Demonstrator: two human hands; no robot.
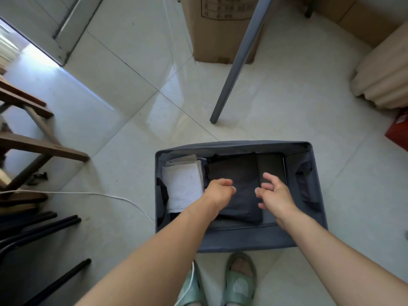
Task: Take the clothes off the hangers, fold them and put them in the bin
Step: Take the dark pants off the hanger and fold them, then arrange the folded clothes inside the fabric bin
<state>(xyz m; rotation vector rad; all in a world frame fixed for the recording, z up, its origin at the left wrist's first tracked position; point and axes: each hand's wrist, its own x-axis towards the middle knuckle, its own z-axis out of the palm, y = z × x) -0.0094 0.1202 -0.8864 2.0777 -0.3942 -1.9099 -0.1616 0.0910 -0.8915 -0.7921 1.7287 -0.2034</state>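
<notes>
from the left inside the soft grey fabric bin (pixel 242 242), i see a white folded piece (pixel 184 188), nubby like terry, lying on a grey folded piece (pixel 183 159). my left hand (pixel 217 192) hangs over the dark folded garment (pixel 239 173) in the middle of the bin; its fingers are curled in, and i cannot tell whether they pinch cloth or nothing. the garment looks thin, matte, limp and light, so i judge it would sag and unfold if lifted by one corner; better to take it at both side edges. my right hand (pixel 276 195) is over its right edge, fingers apart and loosely bent, holding nothing.
</notes>
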